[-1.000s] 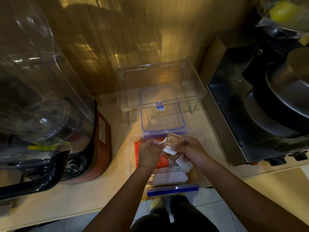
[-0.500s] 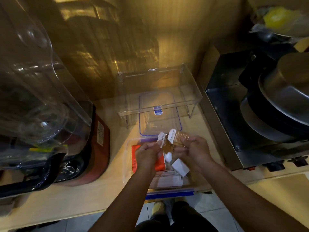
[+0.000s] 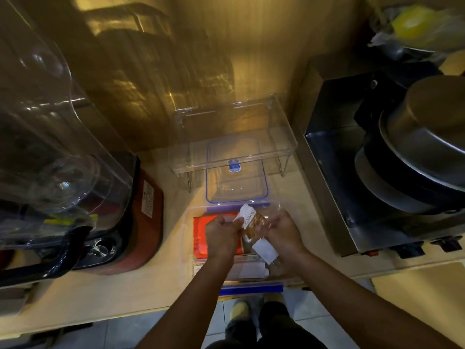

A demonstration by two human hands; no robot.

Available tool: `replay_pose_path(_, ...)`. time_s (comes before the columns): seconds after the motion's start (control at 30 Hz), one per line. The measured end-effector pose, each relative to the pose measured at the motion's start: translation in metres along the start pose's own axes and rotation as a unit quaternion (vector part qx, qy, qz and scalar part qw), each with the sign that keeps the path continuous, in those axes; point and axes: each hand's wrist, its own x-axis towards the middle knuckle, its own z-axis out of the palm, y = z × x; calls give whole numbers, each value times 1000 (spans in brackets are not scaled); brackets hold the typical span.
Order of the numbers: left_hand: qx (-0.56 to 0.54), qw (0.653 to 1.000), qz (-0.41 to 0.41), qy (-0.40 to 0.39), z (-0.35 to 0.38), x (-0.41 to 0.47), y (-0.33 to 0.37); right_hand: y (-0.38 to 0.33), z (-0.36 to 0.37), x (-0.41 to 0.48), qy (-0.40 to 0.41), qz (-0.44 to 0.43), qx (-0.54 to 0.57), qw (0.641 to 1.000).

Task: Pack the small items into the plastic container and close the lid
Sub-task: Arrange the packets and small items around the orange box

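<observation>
Over the open plastic container (image 3: 189, 238) at the table's (image 3: 130, 295) near edge, the left hand (image 3: 222, 234) and right hand (image 3: 283, 230) pinch a brown-and-white packet (image 3: 253, 220) between them. An orange packet (image 3: 201, 235) and white sachets (image 3: 251, 269) lie inside; the blue-rimmed lid (image 3: 236, 182) rests just behind.

Dim wooden counter (image 3: 75, 293), tiled floor (image 3: 130, 333)

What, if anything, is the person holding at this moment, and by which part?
Both hands grip a small brown-and-white packet above the open container: the left hand at its left edge, the right hand at its right edge.
</observation>
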Motion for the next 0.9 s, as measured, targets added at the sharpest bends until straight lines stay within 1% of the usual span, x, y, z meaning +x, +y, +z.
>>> replay_pose_path(0.07,23,999,9,-27,-4,-1,1,-1,-7,2,-21,-61,-11,998)
replay_pose_path(0.13,38,997,13,-60,-8,-2,3,-5,-14,4,-71,-89,-30,993)
replay_pose_path(0.23,40,995,12,-91,-8,-6,7,-10,-24,9,-154,-92,-29,983)
replay_pose_path(0.3,33,995,11,-98,-7,-9,7,-12,-27,10,-190,-84,-15,978)
replay_pose_path(0.37,34,995,14,-96,-5,-12,6,-12,-28,9,-182,-87,-26,979)
replay_pose_path(0.47,69,992,33,-101,-2,-16,3,-10,-23,9,-142,-86,-37,985)
replay_pose_path(0.53,72,991,42,-102,0,-19,0,-10,-19,8,-133,-79,-47,987)
replay_pose_path(0.6,54,994,39,-82,1,-19,-2,-10,-18,7,-133,-77,-40,987)
replay_pose_path(0.7,1,999,6,-47,-3,-18,-4,-12,-20,5,-140,-69,-24,987)
replay_pose_path(0.83,4,999,23,-38,-8,-17,-8,-13,-22,7,-157,-89,-82,980)
replay_pose_path(0.9,16,999,38,-10,-7,-16,-8,-13,-23,8,-125,-110,-118,979)
